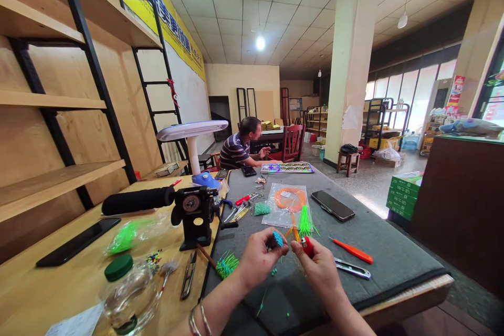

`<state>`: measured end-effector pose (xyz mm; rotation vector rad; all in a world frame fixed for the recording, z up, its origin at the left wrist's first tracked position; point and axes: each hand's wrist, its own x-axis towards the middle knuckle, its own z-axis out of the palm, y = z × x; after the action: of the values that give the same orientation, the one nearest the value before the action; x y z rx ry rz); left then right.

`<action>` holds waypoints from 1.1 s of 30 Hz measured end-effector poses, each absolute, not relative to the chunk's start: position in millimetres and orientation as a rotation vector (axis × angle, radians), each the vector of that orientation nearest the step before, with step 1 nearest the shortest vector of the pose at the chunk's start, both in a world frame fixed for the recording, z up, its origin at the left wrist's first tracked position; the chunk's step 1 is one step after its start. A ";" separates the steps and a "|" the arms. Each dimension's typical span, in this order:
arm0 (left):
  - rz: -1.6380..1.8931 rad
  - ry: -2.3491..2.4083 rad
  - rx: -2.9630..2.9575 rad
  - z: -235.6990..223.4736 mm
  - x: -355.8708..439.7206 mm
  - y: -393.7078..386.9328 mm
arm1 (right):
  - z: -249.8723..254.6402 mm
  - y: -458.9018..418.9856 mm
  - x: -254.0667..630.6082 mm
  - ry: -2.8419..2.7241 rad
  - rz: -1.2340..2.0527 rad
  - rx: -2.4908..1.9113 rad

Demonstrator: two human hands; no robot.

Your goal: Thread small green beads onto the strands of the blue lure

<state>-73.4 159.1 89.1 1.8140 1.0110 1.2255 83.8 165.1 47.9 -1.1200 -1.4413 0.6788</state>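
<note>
Raised over the grey mat (331,286), my left hand (260,257) pinches a small blue bundle with a bumpy end (277,239). Close beside it, my right hand (321,268) is closed around a red lighter (307,247); no flame can be made out. Just beyond both hands lies a bunch of bright green strands (305,223), with orange strands near it. A green and blue bundle of cut strands (227,264) rests left of my left wrist. To the right of my right hand are metal thread snips (352,268) and an orange-handled pointed tool (352,250).
A black hand-cranked machine (195,215) stands on the left. Near it are a green-lidded jar (128,294) and other snips (188,275). A phone (333,205) and a plastic bag with an orange coil (271,215) lie ahead. A person (238,149) sits at the far end.
</note>
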 end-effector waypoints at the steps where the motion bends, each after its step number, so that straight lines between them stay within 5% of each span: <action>1: 1.225 1.010 1.799 89.3 -73.2 159.2 | 49.5 164.8 87.5 -1.452 0.677 -1.122; 10: 1.218 0.969 1.626 92.7 -71.2 160.6 | 50.9 168.6 158.4 -1.461 0.490 -1.408; 17: 1.200 0.900 1.462 89.6 -71.7 163.5 | 33.9 175.9 245.8 -1.576 -0.224 -2.057; 22: 1.175 0.922 1.325 89.1 -70.3 162.9 | 33.0 174.8 254.4 -1.632 -0.377 -1.951; 25: 1.149 0.932 1.232 88.4 -68.8 162.2 | 39.1 165.7 207.4 -1.628 -0.147 -1.550; 29: 1.138 0.888 1.132 86.4 -66.7 162.2 | 47.6 157.4 116.9 -1.441 0.752 -1.151; 33: 1.155 0.805 1.079 84.4 -66.2 162.4 | 58.9 159.9 62.5 -1.082 1.291 -0.916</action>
<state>-66.2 162.4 84.4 1.0795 0.8053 1.1553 62.5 159.9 58.9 -0.9156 -1.0824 1.2913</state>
